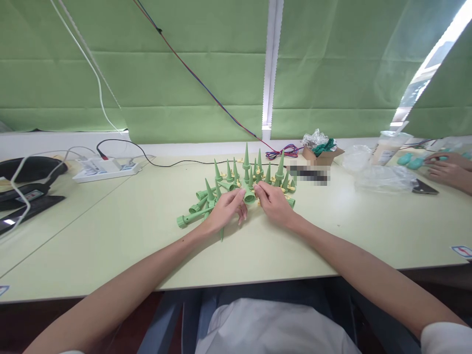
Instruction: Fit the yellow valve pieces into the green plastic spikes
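In the head view, many light-green plastic watering spikes (pixel 280 169) crowd the middle of the table, several standing point up and others lying on their sides. Small yellow pieces (pixel 258 171) show among them. My left hand (pixel 229 208) is at the near side of this group, thumb and forefinger pinched, the other fingers hanging loosely. My right hand (pixel 273 200) faces it with its fingers curled into a pinch. Between the fingertips lies the round open end of a green spike (pixel 250 197). What each pinch holds is too small and hidden to make out.
A white power strip (pixel 106 170) with cables and dark gear (pixel 29 191) are at the left. Behind stand coiled wires (pixel 285 151) and a cardboard box (pixel 323 155). A drink cup (pixel 387 147), plastic bags (pixel 385 179), a phone (pixel 425 187) and another person's hands (pixel 452 169) are at the right.
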Tool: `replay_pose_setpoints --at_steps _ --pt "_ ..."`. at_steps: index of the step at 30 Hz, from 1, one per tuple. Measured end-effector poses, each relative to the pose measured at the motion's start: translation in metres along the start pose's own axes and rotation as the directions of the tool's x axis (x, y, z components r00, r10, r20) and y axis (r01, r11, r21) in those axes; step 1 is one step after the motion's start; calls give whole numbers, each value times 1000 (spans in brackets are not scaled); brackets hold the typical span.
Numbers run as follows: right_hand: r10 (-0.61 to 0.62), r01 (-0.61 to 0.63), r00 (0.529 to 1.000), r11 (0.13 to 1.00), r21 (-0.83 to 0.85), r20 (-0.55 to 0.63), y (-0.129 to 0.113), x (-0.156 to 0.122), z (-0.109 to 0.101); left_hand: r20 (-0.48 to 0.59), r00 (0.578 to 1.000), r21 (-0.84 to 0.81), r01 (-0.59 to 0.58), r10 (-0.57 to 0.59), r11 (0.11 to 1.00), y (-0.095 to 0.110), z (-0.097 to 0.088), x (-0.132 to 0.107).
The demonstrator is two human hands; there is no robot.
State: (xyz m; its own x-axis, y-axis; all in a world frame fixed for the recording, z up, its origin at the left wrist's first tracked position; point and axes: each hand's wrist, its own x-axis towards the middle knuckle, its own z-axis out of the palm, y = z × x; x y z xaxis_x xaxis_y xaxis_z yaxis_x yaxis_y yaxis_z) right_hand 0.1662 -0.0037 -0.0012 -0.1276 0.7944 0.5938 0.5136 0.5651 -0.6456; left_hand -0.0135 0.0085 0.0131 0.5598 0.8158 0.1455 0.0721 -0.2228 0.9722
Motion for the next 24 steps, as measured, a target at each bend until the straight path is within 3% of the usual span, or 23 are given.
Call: replay_pose_setpoints --at_steps 5,11,24 --pt "4 -4 1000 1000 -26 -1 -1 0 -1 -18 996 167 -79 83 983 0 0 0" --pt "18 -18 1000 999 -40 -4 0 0 0 -69 987 213 -126 144 969 1 3 -1" --pt "42 -42 999 996 -81 6 2 1 1 -72 957 416 -226 279 881 -7 2 0"
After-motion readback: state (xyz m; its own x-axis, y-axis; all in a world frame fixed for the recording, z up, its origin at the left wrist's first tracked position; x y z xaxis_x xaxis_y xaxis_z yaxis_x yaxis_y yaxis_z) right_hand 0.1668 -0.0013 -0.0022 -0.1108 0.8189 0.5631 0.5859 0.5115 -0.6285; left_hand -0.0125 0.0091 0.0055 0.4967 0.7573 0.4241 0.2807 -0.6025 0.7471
